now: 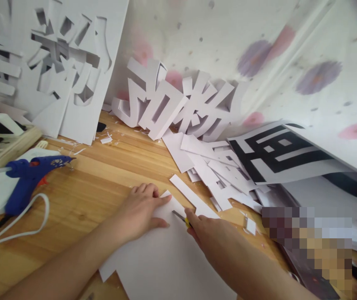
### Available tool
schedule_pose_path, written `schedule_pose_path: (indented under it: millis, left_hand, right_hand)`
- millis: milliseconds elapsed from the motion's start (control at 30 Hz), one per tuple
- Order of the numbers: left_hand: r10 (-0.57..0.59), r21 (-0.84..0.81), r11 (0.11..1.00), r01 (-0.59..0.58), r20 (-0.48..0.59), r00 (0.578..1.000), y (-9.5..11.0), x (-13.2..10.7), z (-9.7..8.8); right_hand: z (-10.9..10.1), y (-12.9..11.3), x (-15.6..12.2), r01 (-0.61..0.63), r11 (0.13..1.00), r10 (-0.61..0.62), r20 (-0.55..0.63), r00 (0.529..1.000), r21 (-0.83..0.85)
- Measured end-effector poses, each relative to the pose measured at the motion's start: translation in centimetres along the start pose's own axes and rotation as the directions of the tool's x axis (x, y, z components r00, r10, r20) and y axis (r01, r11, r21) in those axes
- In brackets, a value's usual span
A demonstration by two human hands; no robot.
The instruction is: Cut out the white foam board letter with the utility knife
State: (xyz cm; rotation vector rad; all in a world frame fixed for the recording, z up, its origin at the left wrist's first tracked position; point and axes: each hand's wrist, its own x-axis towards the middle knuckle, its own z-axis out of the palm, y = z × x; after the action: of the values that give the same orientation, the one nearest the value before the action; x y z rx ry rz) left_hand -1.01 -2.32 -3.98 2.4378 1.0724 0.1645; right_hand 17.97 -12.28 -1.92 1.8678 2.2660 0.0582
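Note:
A white foam board (166, 266) lies on the wooden table right in front of me. My left hand (143, 210) rests on its upper left edge, thumb and forefinger spread apart. In my right hand (205, 233) is a utility knife (185, 220) with a yellow body, its blade pointing up and left just over the board. Whether the blade tip touches the surface I cannot tell. Beyond the knife, a narrow white strip (190, 193) lies beside the board, partly hidden by my right hand.
A blue glue gun (30, 175) with a white cord sits at left. White cut-out characters (162, 104) lean against the flowered curtain (209, 33). Cut scraps (211, 162) and a black-printed sheet (278, 150) lie at right. Boards with cut openings (97, 108) stand at back left.

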Motion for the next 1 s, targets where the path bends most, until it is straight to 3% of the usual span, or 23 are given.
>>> schedule_pose_path:
  millis: [133,267,400,533,767,1000]
  left_hand:
    - [-0.020,-0.018,1.000,0.020,0.006,1.000,-0.1,0.1,0.0]
    - [-0.026,-0.075,0.997,0.026,0.001,1.000,-0.3,0.1,0.1]
    - [-0.015,-0.125,0.992,0.007,-0.061,0.998,0.0,0.0,0.3]
    - [-0.052,-0.135,0.990,0.034,-0.130,0.990,0.5,0.1,0.4]
    - [-0.100,-0.109,0.991,0.080,-0.188,0.977,0.3,0.4,0.5]
    - [-0.133,-0.231,0.967,0.109,-0.090,0.987,1.3,-0.2,1.3]
  right_hand:
    - [-0.6,0.0,-0.5,-0.055,0.998,0.056,-0.003,0.998,0.022]
    - [-0.9,1.6,-1.9,-0.160,0.982,0.160,0.014,0.987,0.096]
    - [0.9,4.5,-3.2,-0.331,0.940,0.336,-0.050,0.940,0.086]
    - [3.7,6.7,-4.8,-0.471,0.871,0.480,-0.037,0.876,0.140]
    - [5.2,7.3,-7.1,-0.544,0.828,0.548,0.003,0.836,0.133]
    - [5.2,7.1,-6.9,-0.562,0.815,0.563,0.038,0.826,0.141]
